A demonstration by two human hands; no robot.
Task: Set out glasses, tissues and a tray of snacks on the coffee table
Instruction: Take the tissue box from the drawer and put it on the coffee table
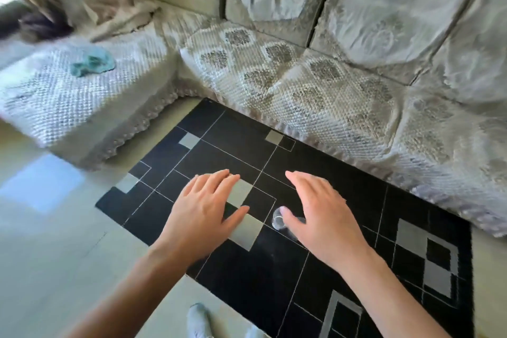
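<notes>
Both hands hang palm-down over a black rug (247,269) crossed by thin pale lines and set with grey squares. The left hand (204,214) has its fingers straight and close together, thumb spread toward the right, and holds nothing. The right hand (319,214) is just as flat, fingers straight and pointing away. Under its thumb side shows a clear glass (281,221), blurred, its round rim peeking out between the two hands; whether the thumb touches it or merely hovers above it cannot be told, nor whether the glass stands on the rug or is lifted. The rug lies slantwise on a pale glossy floor (55,241), which spreads to the left of the left hand and carries a bright patch of light. Beyond the fingertips the rug's far edge runs against a sofa (315,96) draped in a cream quilted cover with grey diamond shapes and a scalloped hem; its back cushions, in a paler patterned cloth, rise further off. The sofa bends round to the far left of the left hand into a side section, where a crumpled teal cloth (92,64) lies on the seat. Further left, in the upper corner, sits a dark blurred shape that cannot be made out. Below the forearms, near the lower edge, a foot in a light sock (199,321) stands on the floor beside the rug.
</notes>
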